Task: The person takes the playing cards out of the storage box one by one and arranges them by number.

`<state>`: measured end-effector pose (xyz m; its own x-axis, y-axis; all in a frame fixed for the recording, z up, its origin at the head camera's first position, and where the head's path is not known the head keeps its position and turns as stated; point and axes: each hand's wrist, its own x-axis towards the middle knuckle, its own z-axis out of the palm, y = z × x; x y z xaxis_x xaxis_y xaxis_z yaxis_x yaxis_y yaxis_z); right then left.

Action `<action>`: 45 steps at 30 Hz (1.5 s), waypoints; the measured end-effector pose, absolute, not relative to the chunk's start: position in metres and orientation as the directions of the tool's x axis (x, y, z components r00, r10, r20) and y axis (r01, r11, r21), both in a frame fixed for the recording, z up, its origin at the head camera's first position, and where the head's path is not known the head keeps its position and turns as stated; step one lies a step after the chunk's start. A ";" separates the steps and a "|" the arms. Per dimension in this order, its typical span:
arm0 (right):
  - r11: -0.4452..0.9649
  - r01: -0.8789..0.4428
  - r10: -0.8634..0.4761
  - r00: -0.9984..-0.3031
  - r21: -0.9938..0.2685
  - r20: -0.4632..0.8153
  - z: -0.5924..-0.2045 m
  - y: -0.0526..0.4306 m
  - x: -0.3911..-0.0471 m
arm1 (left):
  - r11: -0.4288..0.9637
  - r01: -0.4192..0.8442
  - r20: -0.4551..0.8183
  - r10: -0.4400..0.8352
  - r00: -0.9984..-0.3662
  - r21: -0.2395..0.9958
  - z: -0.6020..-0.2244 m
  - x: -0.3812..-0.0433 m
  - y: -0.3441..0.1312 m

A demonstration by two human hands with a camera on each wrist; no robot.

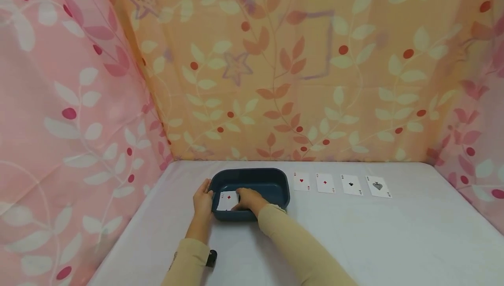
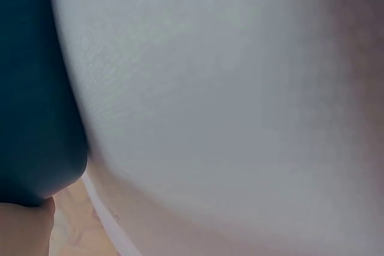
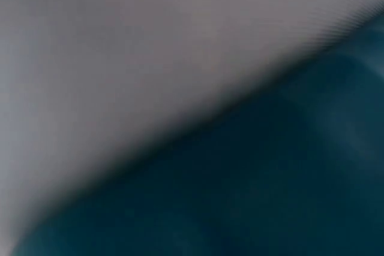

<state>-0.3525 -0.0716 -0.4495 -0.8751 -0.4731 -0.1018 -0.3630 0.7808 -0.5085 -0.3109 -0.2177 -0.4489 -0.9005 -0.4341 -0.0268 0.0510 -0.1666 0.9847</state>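
Two hands are shown at one dark blue tray. The tray's left end is gripped by the left hand, its fingers bent at the rim. The right hand is lowered inside; a face-up card with a red diamond, lying in the tray's left half, is held at its right side between partly spread thumb and fingers. Whether further cards lie beneath cannot be told. Two beige sleeves are seen.

To the right, four single cards are laid face up in one row: heart card, diamond card, club card and spade card. They are separated by narrow gaps; the first is placed just beside the tray's right rim. The white table is bordered behind by a patterned curtain; broad room is left before the row.
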 end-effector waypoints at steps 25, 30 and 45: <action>0.324 -0.277 -0.508 -0.858 -0.905 0.081 -0.447 -0.069 -0.362 | -0.155 0.012 -0.054 -0.415 -0.908 0.988 -0.446 -0.309 -0.216; 0.215 -0.199 -0.469 -0.880 -0.956 0.077 -0.437 -0.059 -0.355 | -0.133 0.011 -0.046 -0.419 -0.907 0.991 -0.446 -0.308 -0.217; 0.101 -0.070 -0.389 -0.921 -0.992 0.025 -0.419 -0.002 -0.346 | -0.141 0.046 -0.018 -0.420 -0.907 0.989 -0.449 -0.308 -0.218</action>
